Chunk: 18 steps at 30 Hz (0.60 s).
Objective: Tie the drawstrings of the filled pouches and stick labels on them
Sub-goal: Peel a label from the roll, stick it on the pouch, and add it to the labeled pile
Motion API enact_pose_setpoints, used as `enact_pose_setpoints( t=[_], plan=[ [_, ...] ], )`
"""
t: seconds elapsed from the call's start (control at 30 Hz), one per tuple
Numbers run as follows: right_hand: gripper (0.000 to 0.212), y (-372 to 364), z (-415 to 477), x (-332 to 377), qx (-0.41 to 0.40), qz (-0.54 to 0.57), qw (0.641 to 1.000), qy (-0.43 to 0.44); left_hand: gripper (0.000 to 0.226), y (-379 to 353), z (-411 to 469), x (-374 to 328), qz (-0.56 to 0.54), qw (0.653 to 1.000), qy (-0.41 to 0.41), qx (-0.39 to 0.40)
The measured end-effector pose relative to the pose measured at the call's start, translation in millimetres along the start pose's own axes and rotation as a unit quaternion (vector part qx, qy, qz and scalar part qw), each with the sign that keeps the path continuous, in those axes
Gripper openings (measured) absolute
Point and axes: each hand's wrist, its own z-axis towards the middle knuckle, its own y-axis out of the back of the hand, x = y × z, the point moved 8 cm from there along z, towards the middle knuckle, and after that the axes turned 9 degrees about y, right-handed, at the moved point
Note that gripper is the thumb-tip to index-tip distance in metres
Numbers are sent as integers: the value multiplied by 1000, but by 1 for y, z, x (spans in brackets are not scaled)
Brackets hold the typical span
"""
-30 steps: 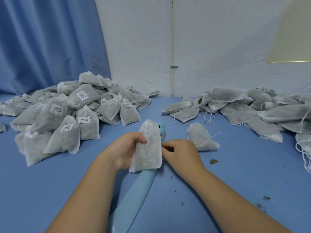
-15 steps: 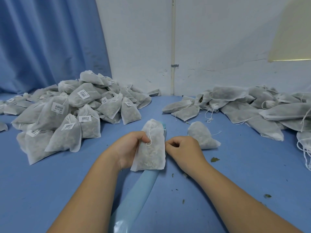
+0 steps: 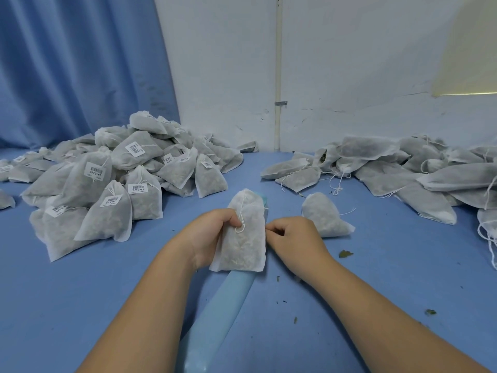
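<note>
My left hand [image 3: 212, 232] grips a white filled pouch [image 3: 243, 238] by its left side, upright above the blue table [image 3: 80, 286]. A white drawstring loop hangs down the pouch's front. My right hand [image 3: 293, 235] sits at the pouch's right edge with its fingers curled; what they pinch is hidden. A light blue label backing strip [image 3: 215, 316] runs from under the pouch toward me. One tied, unlabelled pouch [image 3: 322, 216] lies just right of my right hand.
A heap of tied pouches with barcode labels [image 3: 107, 184] fills the left of the table. A pile of unlabelled pouches with loose strings [image 3: 403, 170] covers the right. Dried leaf bits [image 3: 345, 253] dot the surface. A white wall and blue curtain stand behind.
The pouch and both hands have shifted slightly; my right hand's fingers have drawn in closer to the pouch's right edge. The piles have not moved.
</note>
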Motion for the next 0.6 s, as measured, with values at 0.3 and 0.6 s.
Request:
enact_pose_setpoints(
  t=[0.3,0.6],
  plan=[
    [22,-1,-1,-7,38,138,989,-42,27,-4,2,1,-21,999,1,30],
    [14,-1,0,-12,51,184,979,-64,25,-6,3,2,-32,999,-2,42]
  ],
)
